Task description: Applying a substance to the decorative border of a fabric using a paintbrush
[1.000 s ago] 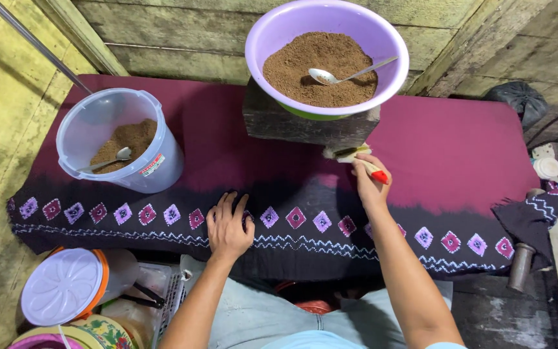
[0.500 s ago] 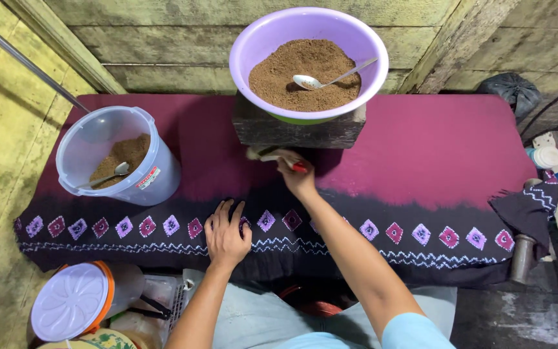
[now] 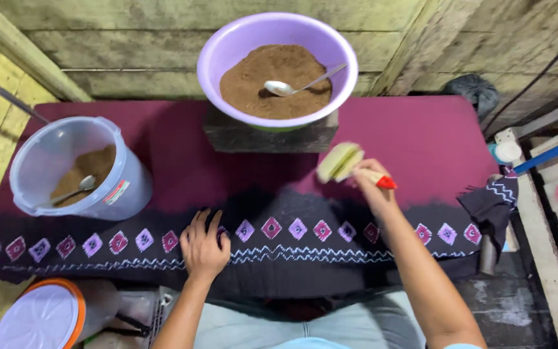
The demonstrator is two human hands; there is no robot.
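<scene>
1. The brush, right of frame centre over the cloth, looks light, with soft bristles; its red handle is the place to hold it.
2. The right hand is closed around that handle.
3. The left hand lies flat, fingers spread, holding nothing, lower left of centre.
4. The purple bowl sits above.

purple bowl, clear bucket, orange-rimmed lid

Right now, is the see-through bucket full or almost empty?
Almost empty: the clear bucket holds only a low heap of brown powder with a spoon in it.
</scene>
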